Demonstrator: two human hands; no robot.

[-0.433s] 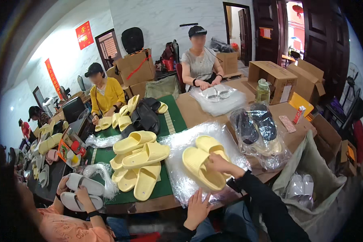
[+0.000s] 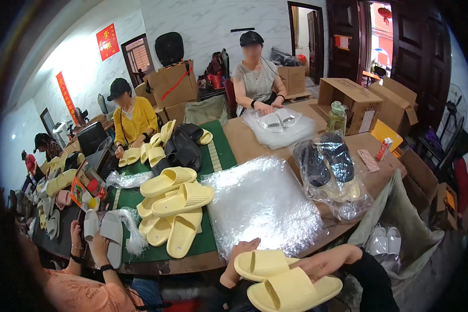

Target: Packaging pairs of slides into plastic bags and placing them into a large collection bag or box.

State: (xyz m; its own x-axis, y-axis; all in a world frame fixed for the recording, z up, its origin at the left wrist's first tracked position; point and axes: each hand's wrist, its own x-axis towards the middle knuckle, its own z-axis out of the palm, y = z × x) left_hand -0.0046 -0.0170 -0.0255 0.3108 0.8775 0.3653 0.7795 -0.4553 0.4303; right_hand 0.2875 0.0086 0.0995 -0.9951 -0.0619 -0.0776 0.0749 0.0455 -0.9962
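A pair of pale yellow slide slippers [image 2: 291, 283] is held tilted above the table's near edge. My right hand [image 2: 335, 262] grips the pair at the openings, its fingers reaching inside. My left hand [image 2: 239, 257] is just behind the toe of one slipper, which hides part of it; the finger that shows is stretched out. Whether it touches the slipper I cannot tell. Beyond my hands lies a flat stack of clear plastic bags [image 2: 265, 200]. A pile of yellow slippers [image 2: 174, 205] rests on the green mat [image 2: 209, 234] left of the stack.
Bagged dark slippers [image 2: 330, 169] lie at the right, near a phone [image 2: 368, 160] and a bottle [image 2: 337, 118]. A sack [image 2: 416, 229] with white slippers stands right of the table. At my left, a co-worker in orange [image 2: 88, 291] handles grey slippers [image 2: 109, 234]. Two people sit across.
My right hand has lifted the yellow slippers off the plastic bags toward me, right of my left hand. My left hand has shifted slightly left. The co-worker's grey slippers have turned upright.
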